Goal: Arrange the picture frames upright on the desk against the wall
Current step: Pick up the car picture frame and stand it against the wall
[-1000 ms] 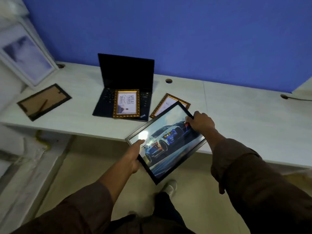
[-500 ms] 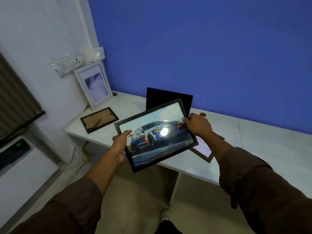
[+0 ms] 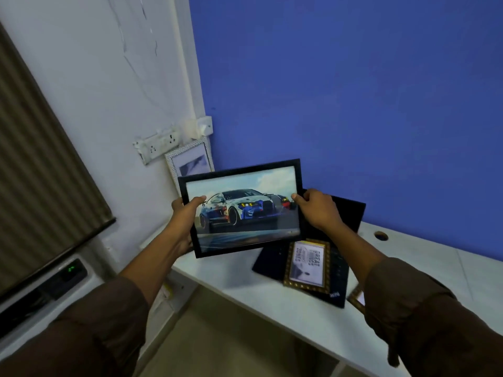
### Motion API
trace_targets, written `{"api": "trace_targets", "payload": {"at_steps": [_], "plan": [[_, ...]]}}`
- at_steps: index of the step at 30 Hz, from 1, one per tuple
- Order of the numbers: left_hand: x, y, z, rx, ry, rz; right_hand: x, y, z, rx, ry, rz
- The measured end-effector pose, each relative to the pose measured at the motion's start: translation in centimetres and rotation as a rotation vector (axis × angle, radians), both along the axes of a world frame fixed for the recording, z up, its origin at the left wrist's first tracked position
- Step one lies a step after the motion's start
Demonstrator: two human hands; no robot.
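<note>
I hold a black-framed car picture [image 3: 245,210] in the air above the left end of the white desk [image 3: 424,270], nearly upright and facing me. My left hand [image 3: 185,216] grips its left edge and my right hand [image 3: 318,210] grips its right edge. Behind it a white patterned frame [image 3: 190,159] leans upright against the white side wall in the corner. A gold frame with text [image 3: 307,265] lies flat on the laptop. The corner of another gold frame [image 3: 356,297] shows beside my right sleeve.
An open black laptop [image 3: 345,221] sits on the desk by the blue wall. A socket strip [image 3: 158,146] hangs on the white wall above the corner. A cable hole [image 3: 380,235] is in the desktop. A blind and a white appliance [image 3: 40,289] are at left.
The car picture has risen and turned level toward the corner, held in both hands. My view has swung left and up; the brown frame lying flat is now hidden.
</note>
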State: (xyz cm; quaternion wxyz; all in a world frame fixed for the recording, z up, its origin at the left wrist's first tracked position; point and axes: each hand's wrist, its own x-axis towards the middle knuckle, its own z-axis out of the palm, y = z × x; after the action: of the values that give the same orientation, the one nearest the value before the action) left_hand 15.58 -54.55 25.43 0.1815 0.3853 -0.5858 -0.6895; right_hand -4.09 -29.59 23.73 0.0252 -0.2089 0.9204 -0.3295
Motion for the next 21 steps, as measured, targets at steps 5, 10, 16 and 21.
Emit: {"api": "trace_targets", "payload": {"at_steps": [5,10,16,21], "plan": [[-6.4,-6.4,1.9,-0.125,0.072,0.043,-5.5,-6.4,1.9,-0.096,0.017,0.006],[-11.9,-11.7,5.1,-0.215,0.140,0.074,-10.4,-11.8,4.5,-0.223,0.037,0.006],[-18.3,-16.2,6.6,-0.237,0.195,0.043,-16.0,-15.6,6.2,-0.285,0.011,-0.013],[-23.6,-18.8,5.4,-0.201,0.183,-0.030,-19.9,-17.1,5.9,-0.250,-0.034,-0.052]]}}
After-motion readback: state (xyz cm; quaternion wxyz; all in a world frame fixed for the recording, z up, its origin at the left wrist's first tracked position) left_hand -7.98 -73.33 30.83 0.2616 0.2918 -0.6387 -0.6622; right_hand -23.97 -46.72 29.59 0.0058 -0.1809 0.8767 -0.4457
